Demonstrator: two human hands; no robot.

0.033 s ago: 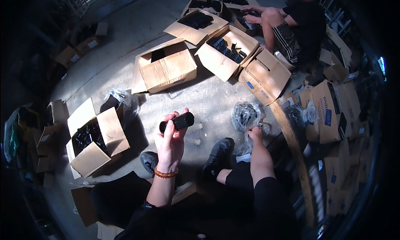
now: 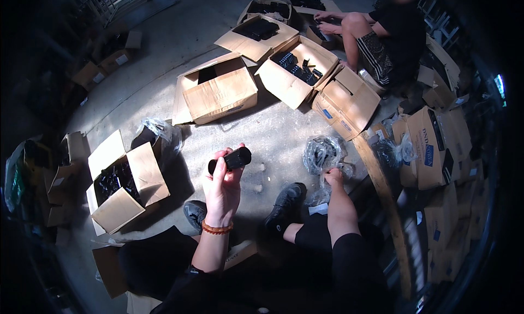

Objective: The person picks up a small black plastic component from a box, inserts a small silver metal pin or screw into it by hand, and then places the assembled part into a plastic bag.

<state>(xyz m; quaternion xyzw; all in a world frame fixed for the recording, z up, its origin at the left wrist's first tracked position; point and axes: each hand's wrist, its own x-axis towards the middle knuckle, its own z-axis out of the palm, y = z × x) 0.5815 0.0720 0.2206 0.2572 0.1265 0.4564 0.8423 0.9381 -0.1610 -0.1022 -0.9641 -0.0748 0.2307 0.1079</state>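
My left hand (image 2: 222, 186), raised above the floor, grips a short black tube-like part (image 2: 236, 159) between thumb and fingers. The part lies crosswise and is slightly tilted. Lower on the right, my right hand (image 2: 334, 177) is closed at the near edge of a clear plastic bag (image 2: 323, 152) on the floor; dark pieces show through the film. Its fingertips are partly hidden, but they seem to pinch the plastic. To the left of my left hand, an open cardboard box (image 2: 150, 169) holds many small shiny black parts (image 2: 115, 181).
Open cardboard boxes stand ahead, one (image 2: 221, 96) at the middle and another (image 2: 327, 55) with black parts. A seated person (image 2: 401, 38) handles something at the far right. A curved wooden strip (image 2: 385, 196) runs along my right, beside stacked cartons (image 2: 423, 145). My shoes (image 2: 286, 205) are below.
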